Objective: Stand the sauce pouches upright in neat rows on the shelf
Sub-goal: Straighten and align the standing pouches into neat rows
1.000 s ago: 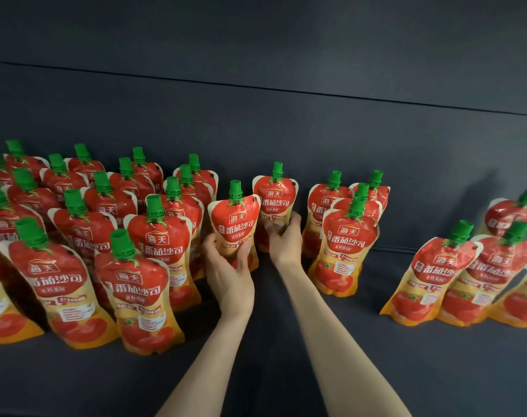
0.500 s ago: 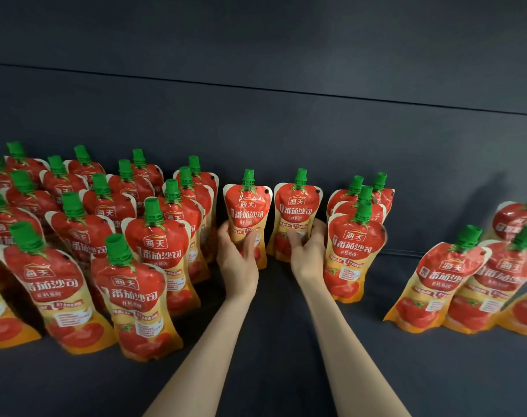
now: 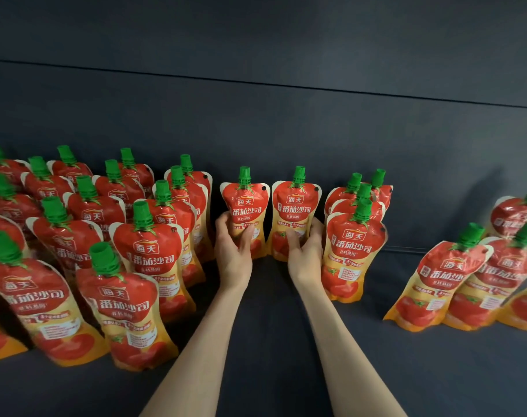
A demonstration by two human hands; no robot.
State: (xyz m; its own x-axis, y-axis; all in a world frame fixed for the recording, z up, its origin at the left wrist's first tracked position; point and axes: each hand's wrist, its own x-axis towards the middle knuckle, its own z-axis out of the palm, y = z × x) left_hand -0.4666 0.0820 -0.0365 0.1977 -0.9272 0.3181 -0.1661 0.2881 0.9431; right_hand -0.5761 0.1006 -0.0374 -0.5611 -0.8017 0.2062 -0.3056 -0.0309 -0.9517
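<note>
Two red and yellow sauce pouches with green caps stand upright side by side at the back of the dark shelf [image 3: 271,326]. My left hand [image 3: 233,249] grips the lower part of the left pouch [image 3: 245,206]. My right hand [image 3: 304,251] grips the lower part of the right pouch [image 3: 295,206]. Both pouches face forward, close to the back wall. Their bottoms are hidden by my hands.
Several pouches stand in rows at the left [image 3: 75,251]. A short column of pouches [image 3: 354,248] stands just right of my right hand. More pouches lean at the far right [image 3: 436,281]. The dark back wall [image 3: 286,130] rises behind everything.
Both hands carried their pouches back toward the wall and set them side by side, level and upright. The view has shifted a little closer.
</note>
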